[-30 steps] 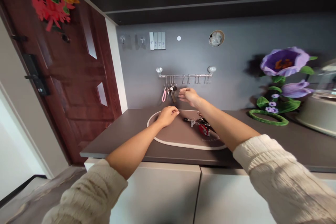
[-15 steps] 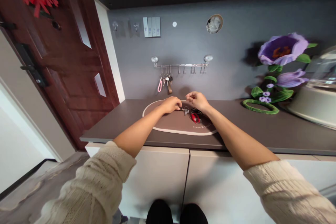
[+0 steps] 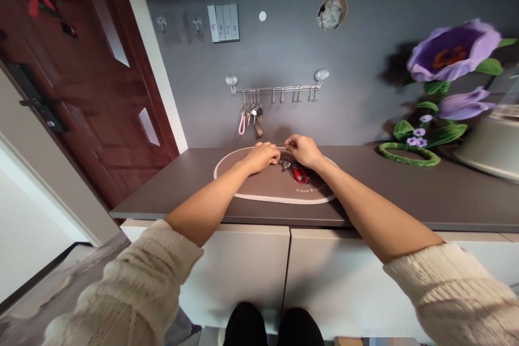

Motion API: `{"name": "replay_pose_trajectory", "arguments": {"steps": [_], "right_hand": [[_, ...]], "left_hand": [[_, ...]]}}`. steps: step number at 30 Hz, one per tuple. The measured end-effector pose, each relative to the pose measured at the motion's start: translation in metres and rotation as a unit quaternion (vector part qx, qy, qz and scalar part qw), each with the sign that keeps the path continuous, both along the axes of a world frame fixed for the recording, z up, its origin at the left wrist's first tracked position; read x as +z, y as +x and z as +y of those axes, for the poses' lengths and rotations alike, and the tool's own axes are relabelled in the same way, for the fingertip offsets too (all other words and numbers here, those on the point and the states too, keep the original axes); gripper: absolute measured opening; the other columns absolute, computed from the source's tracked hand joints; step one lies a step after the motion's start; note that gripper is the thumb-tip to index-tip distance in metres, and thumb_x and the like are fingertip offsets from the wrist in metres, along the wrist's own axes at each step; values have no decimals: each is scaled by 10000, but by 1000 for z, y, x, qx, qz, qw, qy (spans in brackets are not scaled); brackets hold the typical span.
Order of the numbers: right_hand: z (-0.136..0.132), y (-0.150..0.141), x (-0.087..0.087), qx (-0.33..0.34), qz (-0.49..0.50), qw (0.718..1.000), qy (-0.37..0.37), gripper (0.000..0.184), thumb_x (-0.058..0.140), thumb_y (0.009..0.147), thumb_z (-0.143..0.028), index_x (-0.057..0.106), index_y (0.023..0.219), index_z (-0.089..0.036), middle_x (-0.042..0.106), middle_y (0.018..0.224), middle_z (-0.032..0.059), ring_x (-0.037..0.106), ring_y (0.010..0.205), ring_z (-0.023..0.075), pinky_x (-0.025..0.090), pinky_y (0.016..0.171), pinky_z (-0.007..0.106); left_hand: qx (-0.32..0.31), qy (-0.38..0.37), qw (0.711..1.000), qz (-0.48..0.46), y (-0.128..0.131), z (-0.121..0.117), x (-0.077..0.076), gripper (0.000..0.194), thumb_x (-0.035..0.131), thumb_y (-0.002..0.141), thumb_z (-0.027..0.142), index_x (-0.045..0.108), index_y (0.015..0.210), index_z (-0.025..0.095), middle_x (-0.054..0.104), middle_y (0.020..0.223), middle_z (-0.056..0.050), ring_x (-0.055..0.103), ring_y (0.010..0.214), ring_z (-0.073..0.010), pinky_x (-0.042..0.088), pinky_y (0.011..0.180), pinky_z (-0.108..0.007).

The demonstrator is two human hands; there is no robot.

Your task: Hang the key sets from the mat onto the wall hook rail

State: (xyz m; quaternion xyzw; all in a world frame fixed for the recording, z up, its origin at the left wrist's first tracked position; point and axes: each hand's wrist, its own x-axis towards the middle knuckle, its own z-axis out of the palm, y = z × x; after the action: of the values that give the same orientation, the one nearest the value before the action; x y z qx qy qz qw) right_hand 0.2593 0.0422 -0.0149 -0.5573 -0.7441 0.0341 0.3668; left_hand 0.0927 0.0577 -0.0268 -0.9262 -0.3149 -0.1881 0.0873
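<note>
On the brown oval mat (image 3: 251,186) my left hand (image 3: 261,158) has its fingers closed at the left end of a bunch of silver keys (image 3: 286,164). Its fingertips are partly hidden. My right hand (image 3: 305,151) hovers just behind and right of that bunch, thumb and fingers drawn together; whatever is between them does not show. Below it lies a red key ring piece (image 3: 300,175) with dark items beside it, partly covered by the hand. Above, other keys (image 3: 254,113) hang from a clear hook rail (image 3: 278,88), along with a pink loop (image 3: 242,123) and a brown strap (image 3: 258,129).
Purple fabric flowers (image 3: 454,51) with a green ring base (image 3: 409,154) stand on the right of the counter (image 3: 365,189), beside a pale domed appliance (image 3: 494,143). White cabinet doors (image 3: 235,265) are below. A dark red door (image 3: 89,102) is at the left.
My right hand has come down from beside the hanging keys to the mat. The left hand has shifted right onto the silver keys. The view has tilted downward.
</note>
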Motion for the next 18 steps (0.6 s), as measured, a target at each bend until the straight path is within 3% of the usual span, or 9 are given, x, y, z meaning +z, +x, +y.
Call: {"name": "replay_pose_trajectory", "arguments": {"steps": [7, 18], "right_hand": [[0, -1, 0, -1, -12, 1000, 0, 145, 516, 736, -111, 625, 811, -171, 654, 787, 43, 568, 697, 132, 411, 708, 234], [-2, -2, 0, 0, -14, 1000, -6, 134, 531, 721, -101, 625, 783, -174, 648, 770, 41, 558, 691, 132, 402, 700, 230]], "left_hand": [[17, -15, 999, -27, -1, 0, 0, 143, 466, 795, 217, 604, 757, 203, 566, 848, -34, 465, 892, -171, 298, 821, -294], [20, -59, 985, -160, -7, 6, 0, 132, 488, 767, 206, 605, 712, 181, 580, 791, -22, 496, 816, -152, 356, 797, -285]]}}
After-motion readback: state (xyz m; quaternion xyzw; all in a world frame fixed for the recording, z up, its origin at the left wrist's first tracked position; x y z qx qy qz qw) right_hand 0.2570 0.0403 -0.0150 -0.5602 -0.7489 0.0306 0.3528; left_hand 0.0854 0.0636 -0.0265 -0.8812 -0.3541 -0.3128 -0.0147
